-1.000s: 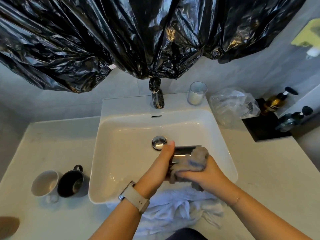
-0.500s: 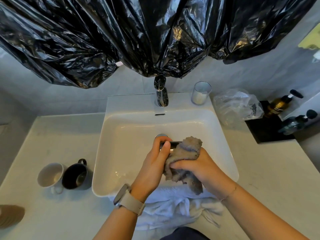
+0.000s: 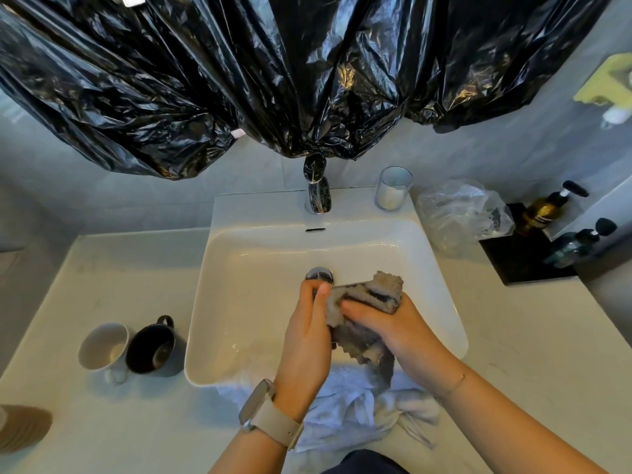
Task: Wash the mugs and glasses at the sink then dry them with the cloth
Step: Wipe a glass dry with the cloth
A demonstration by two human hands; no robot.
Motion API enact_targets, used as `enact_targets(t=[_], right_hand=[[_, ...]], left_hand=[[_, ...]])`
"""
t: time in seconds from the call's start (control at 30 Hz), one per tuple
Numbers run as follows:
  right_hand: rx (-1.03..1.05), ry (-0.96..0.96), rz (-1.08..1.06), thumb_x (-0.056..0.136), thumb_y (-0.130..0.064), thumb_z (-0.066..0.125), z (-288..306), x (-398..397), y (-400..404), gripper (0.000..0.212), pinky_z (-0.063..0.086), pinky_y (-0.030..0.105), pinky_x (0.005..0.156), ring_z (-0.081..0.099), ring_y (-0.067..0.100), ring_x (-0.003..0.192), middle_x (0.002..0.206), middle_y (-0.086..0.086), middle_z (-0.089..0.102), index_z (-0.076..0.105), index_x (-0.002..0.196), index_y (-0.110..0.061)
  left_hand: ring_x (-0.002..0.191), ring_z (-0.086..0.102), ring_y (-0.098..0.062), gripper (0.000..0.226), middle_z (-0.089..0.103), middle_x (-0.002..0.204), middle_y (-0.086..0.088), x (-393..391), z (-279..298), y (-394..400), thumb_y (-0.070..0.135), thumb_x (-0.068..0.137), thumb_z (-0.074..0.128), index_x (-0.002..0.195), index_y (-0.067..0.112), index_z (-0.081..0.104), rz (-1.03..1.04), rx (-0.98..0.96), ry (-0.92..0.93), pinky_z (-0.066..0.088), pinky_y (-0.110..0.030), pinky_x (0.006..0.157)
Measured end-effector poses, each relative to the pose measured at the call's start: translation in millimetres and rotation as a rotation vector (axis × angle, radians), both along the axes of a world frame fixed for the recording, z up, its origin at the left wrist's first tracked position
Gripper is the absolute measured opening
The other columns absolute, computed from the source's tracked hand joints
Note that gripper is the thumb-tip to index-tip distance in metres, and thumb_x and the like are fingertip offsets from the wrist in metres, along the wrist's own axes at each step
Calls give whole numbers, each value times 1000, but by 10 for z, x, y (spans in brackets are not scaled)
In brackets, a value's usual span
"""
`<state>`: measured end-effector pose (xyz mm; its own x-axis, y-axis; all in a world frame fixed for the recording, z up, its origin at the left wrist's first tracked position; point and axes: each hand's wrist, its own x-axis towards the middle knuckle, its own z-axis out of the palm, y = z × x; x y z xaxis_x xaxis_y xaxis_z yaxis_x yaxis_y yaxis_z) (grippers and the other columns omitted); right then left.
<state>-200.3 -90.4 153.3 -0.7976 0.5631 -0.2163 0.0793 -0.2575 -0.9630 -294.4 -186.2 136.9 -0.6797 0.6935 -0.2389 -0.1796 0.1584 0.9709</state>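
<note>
Over the white sink [image 3: 239, 254], my left hand [image 3: 307, 340] grips one end of a dark cup. The cup is almost fully wrapped in a grey cloth [image 3: 383, 289]; only a dark strip [image 3: 380, 296] shows between the folds. My right hand [image 3: 407, 331] holds the cloth around the cup from the right. A white mug [image 3: 102, 347] and a black mug [image 3: 152, 350] stand side by side on the counter left of the sink. A clear glass [image 3: 393, 189] stands on the sink's back ledge, right of the tap [image 3: 318, 196].
A white towel [image 3: 355, 408] is bunched at the sink's front edge. A crumpled plastic bag [image 3: 461, 213] and a black tray [image 3: 523, 261] with two pump bottles lie to the right. Black bin-bag plastic [image 3: 273, 80] hangs low over the tap. The drain plug [image 3: 319, 273] sits just beyond my fingers.
The cloth has been drawn further over the cup, which showed more plainly a second ago. Both hands stay together over the sink, and my view has shifted slightly.
</note>
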Motion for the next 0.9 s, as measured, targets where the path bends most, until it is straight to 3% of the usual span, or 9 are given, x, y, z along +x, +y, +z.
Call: enact_targets(t=[0.13, 0.23, 0.37, 0.47, 0.53, 0.6, 0.67, 0.77, 0.9], right_hand=[[215, -47, 143, 73, -34, 80, -4, 126, -131, 24, 51, 23, 48, 68, 11, 58, 71, -3, 73, 73, 94, -41], [195, -20, 76, 70, -30, 82, 12, 161, -140, 29, 59, 29, 59, 73, 17, 73, 82, -1, 76, 74, 96, -40], [-199, 48, 14, 80, -19, 75, 117, 87, -74, 15, 58, 28, 66, 74, 23, 84, 90, 11, 76, 78, 93, -14], [-399, -57, -28, 73, -26, 74, 174, 44, -15, 27, 61, 45, 72, 73, 32, 89, 99, 20, 74, 78, 95, -10], [-314, -48, -105, 76, -26, 77, 99, 26, -39, 27, 59, 53, 77, 72, 35, 90, 97, 20, 74, 76, 99, -13], [-84, -54, -160, 82, -27, 76, 15, 30, -127, 15, 61, 40, 63, 74, 29, 80, 83, 13, 76, 76, 95, -21], [389, -133, -145, 81, -34, 77, -131, 85, -155, 12, 56, 23, 56, 72, 10, 64, 65, 2, 73, 74, 80, -22], [992, 20, 69, 75, -24, 82, -240, 169, -48, 17, 45, 6, 66, 59, -15, 75, 71, -17, 66, 68, 85, -23], [495, 79, 44, 79, -25, 80, -125, 160, -41, 20, 53, 16, 65, 71, 3, 80, 83, -9, 75, 73, 97, -26]], left_hand=[[60, 57, -22, 38, 64, 64, -6, -136, 135, 58, 36, 99, 42, 85, 11, 68, -48, -171, -255, 42, -27, 52], [66, 57, -22, 36, 60, 73, -11, -102, 84, 75, 30, 100, 42, 83, 3, 58, -27, -179, -127, 47, -31, 60], [59, 50, -10, 26, 51, 66, 7, -2, -22, -25, 49, 97, 36, 80, 33, 46, -66, 36, 317, 47, -27, 53], [71, 60, -28, 34, 57, 77, -3, 9, -43, -23, 57, 95, 33, 88, 27, 49, -121, 55, 351, 56, -50, 58], [74, 56, -44, 40, 52, 81, -24, -13, 27, 26, 48, 100, 34, 90, 12, 48, -124, 30, 209, 54, -57, 61], [67, 64, -32, 44, 61, 69, -19, -93, 89, 124, 34, 106, 34, 83, 4, 56, -192, -123, 50, 57, -40, 60], [39, 56, -9, 55, 57, 42, 0, -189, 61, 78, 22, 107, 35, 62, 8, 63, -375, -307, -179, 44, -17, 44], [35, 51, -15, 40, 54, 44, -6, -224, 131, 97, 33, 100, 44, 75, 6, 60, -168, -259, -548, 39, -17, 37], [34, 52, -15, 41, 55, 47, -6, -149, 110, 103, 38, 99, 41, 77, 6, 55, -43, -167, -405, 39, -16, 36]])
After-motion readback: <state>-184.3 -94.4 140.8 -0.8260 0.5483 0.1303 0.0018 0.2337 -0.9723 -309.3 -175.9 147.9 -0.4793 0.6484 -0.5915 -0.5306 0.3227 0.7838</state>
